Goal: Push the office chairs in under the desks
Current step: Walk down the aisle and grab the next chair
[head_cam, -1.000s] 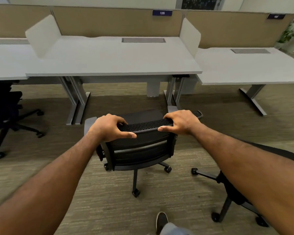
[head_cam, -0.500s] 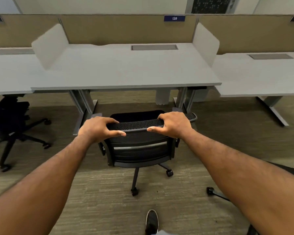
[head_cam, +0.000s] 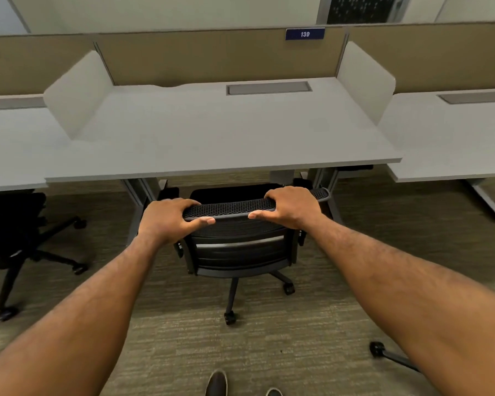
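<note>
A black mesh-backed office chair (head_cam: 237, 247) stands in front of the middle grey desk (head_cam: 217, 144), its seat front just under the desk's near edge. My left hand (head_cam: 169, 220) grips the left end of the backrest's top rail. My right hand (head_cam: 290, 207) grips the right end of the same rail. Both arms are stretched forward. The chair's wheeled base shows below the backrest on the carpet.
Another black chair (head_cam: 15, 238) sits partly under the left desk (head_cam: 9, 155). A castor leg of a third chair (head_cam: 383, 352) lies at the lower right. The right desk (head_cam: 455, 144) and white side dividers (head_cam: 363, 81) flank the middle desk. My shoes (head_cam: 216, 384) are at the bottom.
The chair has rolled forward toward the middle desk with both hands on its backrest, and I have stepped after it. The chair at the lower right has slid mostly out of view.
</note>
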Motion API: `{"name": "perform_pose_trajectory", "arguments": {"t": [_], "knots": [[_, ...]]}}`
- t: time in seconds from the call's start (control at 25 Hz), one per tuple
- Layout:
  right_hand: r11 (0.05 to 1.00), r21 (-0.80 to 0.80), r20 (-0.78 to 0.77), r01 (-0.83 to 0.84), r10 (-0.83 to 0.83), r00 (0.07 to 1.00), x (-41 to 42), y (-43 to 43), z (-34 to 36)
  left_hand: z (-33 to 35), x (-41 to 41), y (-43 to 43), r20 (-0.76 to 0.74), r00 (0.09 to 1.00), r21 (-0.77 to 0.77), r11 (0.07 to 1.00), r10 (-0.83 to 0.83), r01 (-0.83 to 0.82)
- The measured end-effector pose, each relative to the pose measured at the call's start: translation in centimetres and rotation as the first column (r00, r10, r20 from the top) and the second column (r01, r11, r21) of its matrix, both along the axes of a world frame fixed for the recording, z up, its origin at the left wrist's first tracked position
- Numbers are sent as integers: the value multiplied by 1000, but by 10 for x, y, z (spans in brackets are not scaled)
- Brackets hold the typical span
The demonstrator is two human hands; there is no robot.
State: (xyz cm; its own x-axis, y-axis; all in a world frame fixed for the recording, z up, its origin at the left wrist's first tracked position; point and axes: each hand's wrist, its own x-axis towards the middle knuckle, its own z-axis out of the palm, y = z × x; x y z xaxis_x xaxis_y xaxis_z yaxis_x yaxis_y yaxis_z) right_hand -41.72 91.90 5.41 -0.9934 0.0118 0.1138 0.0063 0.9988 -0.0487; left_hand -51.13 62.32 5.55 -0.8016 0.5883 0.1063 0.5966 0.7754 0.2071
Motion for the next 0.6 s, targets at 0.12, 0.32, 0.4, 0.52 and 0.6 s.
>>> {"name": "perform_pose_trajectory", "arguments": {"t": [0.12,0.32,0.4,0.52,0.6], "knots": [[999,36,-10,26,-26,1000,-30,-1,3,-1,-37,4,-51,999,-10,1000,-12,12],[976,46,-84,211,-206,975,-72,-10,3,0,-98,6,-30,999,-27,999,-35,34],[963,-16,-110,271,-271,956,-85,-13,-1,-1,-120,7,-3,999,-14,999,-33,33],[937,-67,-121,343,-349,929,-101,-17,-1,-2,-145,11,6,998,-13,998,-58,58],[924,-65,-71,377,-381,922,-113,-16,0,-2,-159,13,-12,998,-33,997,-64,64]]}}
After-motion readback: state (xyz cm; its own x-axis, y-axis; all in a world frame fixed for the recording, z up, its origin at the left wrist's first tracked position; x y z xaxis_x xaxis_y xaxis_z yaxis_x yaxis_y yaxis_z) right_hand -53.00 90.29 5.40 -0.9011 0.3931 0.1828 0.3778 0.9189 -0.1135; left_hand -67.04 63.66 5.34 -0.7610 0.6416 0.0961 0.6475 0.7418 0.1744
